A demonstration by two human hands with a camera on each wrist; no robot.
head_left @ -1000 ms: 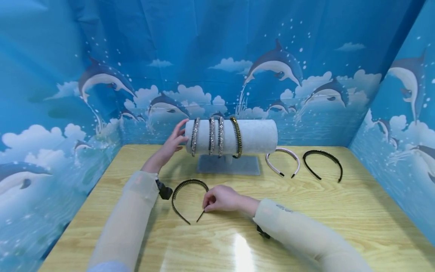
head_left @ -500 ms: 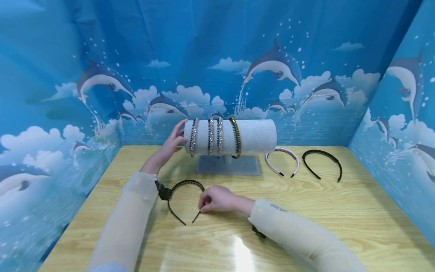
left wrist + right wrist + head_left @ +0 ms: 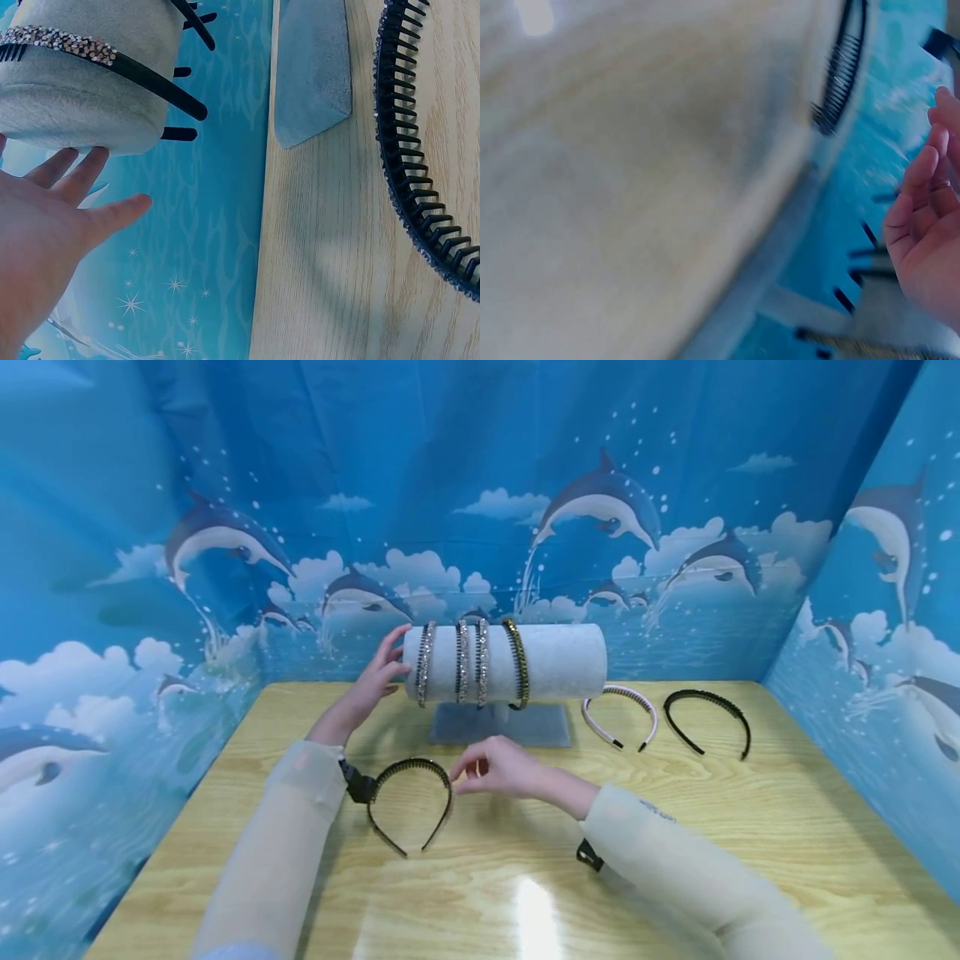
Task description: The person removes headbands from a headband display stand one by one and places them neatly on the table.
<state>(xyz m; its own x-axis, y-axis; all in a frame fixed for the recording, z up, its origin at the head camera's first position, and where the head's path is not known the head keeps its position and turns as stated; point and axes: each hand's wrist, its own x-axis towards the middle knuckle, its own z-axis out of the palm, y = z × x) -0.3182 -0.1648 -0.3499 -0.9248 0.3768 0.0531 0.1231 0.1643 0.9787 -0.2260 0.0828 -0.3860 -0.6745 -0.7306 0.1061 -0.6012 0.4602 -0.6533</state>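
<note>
A grey velvet roll stand point(image 3: 566, 660) carries three silvery glitter headbands point(image 3: 482, 664) and one gold headband point(image 3: 518, 662). My left hand point(image 3: 371, 683) touches the roll's left end with spread fingers; the left wrist view has fingertips point(image 3: 94, 156) right at its edge. A black toothed headband point(image 3: 412, 763) lies on the table in front of the stand, its tips toward me. Just right of its arc is my right hand point(image 3: 501, 768), fingers loosely bent, holding nothing. In the right wrist view that hand point(image 3: 930, 202) has relaxed, slightly curled fingers.
To the right of the stand, a pale pink headband point(image 3: 648, 706) and another black headband point(image 3: 716, 697) lie on the wooden table point(image 3: 660, 827). Behind the table hangs a blue dolphin-print curtain point(image 3: 480, 485). The stand's flat base point(image 3: 543, 727) rests near the back edge.
My right hand slid the black headband a little left, then let go and moved up and right, away from it. The left hand stays at the roll's end.
</note>
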